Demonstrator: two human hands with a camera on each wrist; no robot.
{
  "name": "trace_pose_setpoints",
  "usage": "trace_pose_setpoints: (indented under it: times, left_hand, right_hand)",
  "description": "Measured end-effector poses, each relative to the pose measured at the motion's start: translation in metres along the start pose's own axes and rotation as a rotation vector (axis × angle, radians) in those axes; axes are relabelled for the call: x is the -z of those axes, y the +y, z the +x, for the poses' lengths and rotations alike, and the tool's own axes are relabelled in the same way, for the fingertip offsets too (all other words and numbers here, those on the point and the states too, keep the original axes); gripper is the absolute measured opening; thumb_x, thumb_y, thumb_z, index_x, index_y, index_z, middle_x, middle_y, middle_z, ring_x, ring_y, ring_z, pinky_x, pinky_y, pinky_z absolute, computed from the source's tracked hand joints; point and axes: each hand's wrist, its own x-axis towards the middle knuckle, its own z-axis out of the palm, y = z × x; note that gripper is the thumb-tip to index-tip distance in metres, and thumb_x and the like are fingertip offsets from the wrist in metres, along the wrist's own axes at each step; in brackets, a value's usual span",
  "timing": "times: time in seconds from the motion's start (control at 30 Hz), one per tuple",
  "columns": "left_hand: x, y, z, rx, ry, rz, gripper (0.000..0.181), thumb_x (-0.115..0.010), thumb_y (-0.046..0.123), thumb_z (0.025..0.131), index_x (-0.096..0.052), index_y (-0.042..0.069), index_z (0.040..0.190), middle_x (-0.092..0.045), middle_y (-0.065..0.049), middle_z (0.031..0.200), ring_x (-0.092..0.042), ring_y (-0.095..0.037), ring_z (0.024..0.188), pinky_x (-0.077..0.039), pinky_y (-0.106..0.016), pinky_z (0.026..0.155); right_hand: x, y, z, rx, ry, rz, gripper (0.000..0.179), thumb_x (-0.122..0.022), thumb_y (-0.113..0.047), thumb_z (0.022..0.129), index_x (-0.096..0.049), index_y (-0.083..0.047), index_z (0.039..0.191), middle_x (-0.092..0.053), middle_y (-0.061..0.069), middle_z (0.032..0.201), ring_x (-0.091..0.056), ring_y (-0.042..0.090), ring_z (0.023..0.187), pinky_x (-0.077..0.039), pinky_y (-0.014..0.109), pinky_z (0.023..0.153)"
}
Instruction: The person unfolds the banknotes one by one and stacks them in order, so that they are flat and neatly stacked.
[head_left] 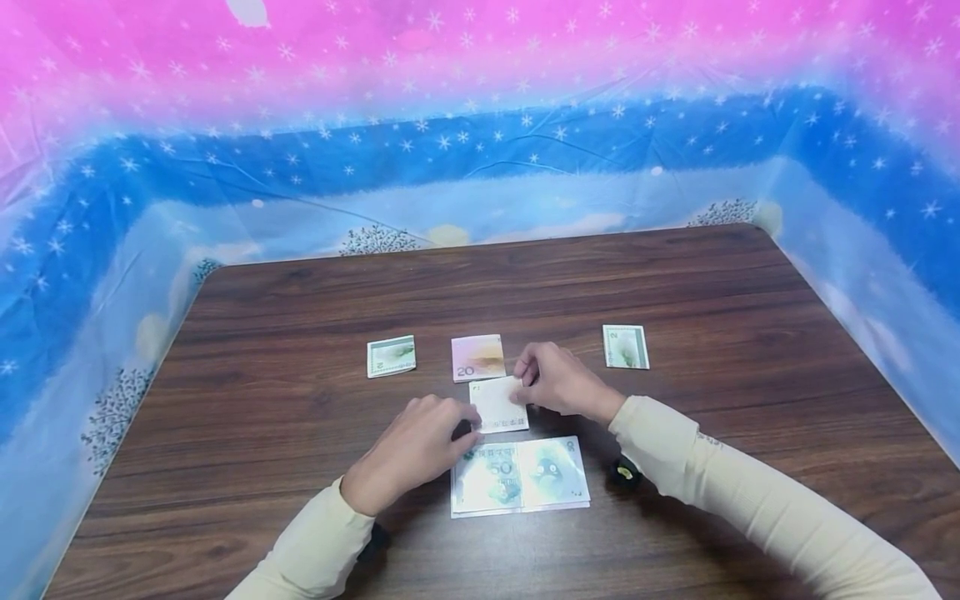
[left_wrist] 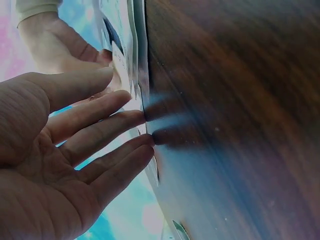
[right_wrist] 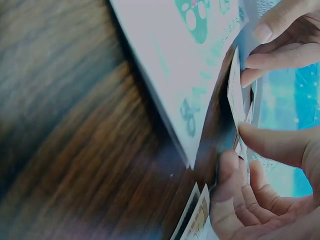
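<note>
A folded pale play banknote (head_left: pixel 498 407) lies near the middle of the table. My right hand (head_left: pixel 564 383) holds its right edge, thumb on the note and fingers curled beside it. From the other side, my left hand (head_left: pixel 420 437) touches the note's left edge; the left wrist view shows its fingers nearly straight, tips at the tabletop. Closer to me lies a small stack of play banknotes (head_left: pixel 553 475) marked 50, just below the left thumb. Directly beyond the pale note is a folded pink-and-yellow 20 note (head_left: pixel 477 358).
A folded green note (head_left: pixel 391 357) lies at the left, and another green note (head_left: pixel 626 347) at the right. The dark wood table (head_left: pixel 300 317) ends at a printed pink-and-blue cloth (head_left: pixel 480 150) around its far sides. Black wrist devices (head_left: pixel 624 472) show below the sleeves.
</note>
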Motion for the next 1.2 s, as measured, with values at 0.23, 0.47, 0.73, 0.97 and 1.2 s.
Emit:
trace_pose_setpoints:
  times: [0.23, 0.47, 0.73, 0.97, 1.2]
  left_hand:
    - [0.000, 0.000, 0.000, -0.008, 0.023, -0.022, 0.014, -0.077, 0.013, 0.090, -0.078, 0.008, 0.103, -0.075, -0.003, 0.092, -0.048, -0.007, 0.056, -0.042, -0.026, 0.052]
    - [0.002, -0.001, 0.001, -0.065, 0.107, -0.034, 0.017, -0.081, 0.006, 0.084, -0.076, 0.011, 0.100, -0.067, 0.004, 0.078, -0.045, -0.005, 0.055, -0.041, -0.024, 0.049]
    - [0.000, 0.000, 0.004, -0.158, 0.223, 0.013, 0.024, -0.079, -0.007, 0.077, -0.071, 0.013, 0.089, -0.062, 0.006, 0.074, -0.045, -0.006, 0.056, -0.043, -0.021, 0.048]
    - [0.002, 0.000, 0.005, -0.200, 0.335, 0.032, 0.018, -0.079, -0.001, 0.083, -0.079, 0.012, 0.096, -0.077, 0.000, 0.092, -0.067, -0.006, 0.070, -0.059, -0.028, 0.066]
    - [0.007, 0.000, 0.009, -0.198, 0.419, -0.047, 0.017, -0.079, 0.001, 0.086, -0.080, 0.012, 0.098, -0.078, 0.001, 0.093, -0.067, -0.004, 0.073, -0.059, -0.031, 0.070]
  right_hand:
    - [0.002, 0.003, -0.001, -0.015, -0.019, 0.293, 0.019, -0.076, 0.005, 0.085, -0.062, 0.004, 0.097, -0.060, 0.009, 0.083, -0.065, 0.018, 0.063, -0.060, 0.030, 0.061]
    - [0.010, 0.007, -0.005, -0.031, -0.043, 0.518, 0.025, -0.075, 0.011, 0.083, -0.059, 0.011, 0.102, -0.059, 0.013, 0.087, -0.063, 0.018, 0.067, -0.062, 0.036, 0.067]
    - [0.020, 0.008, -0.011, -0.109, -0.065, 0.621, 0.027, -0.076, 0.004, 0.087, -0.059, 0.010, 0.107, -0.060, 0.014, 0.091, -0.065, 0.021, 0.071, -0.062, 0.035, 0.073]
    - [0.026, 0.012, -0.015, -0.103, -0.064, 0.641, 0.023, -0.078, -0.003, 0.087, -0.064, 0.007, 0.103, -0.063, 0.015, 0.090, -0.066, 0.022, 0.077, -0.062, 0.039, 0.077]
    - [0.034, 0.015, -0.020, -0.114, -0.125, 0.710, 0.021, -0.067, -0.002, 0.096, -0.067, 0.009, 0.113, -0.068, 0.017, 0.098, -0.069, 0.023, 0.081, -0.061, 0.038, 0.081]
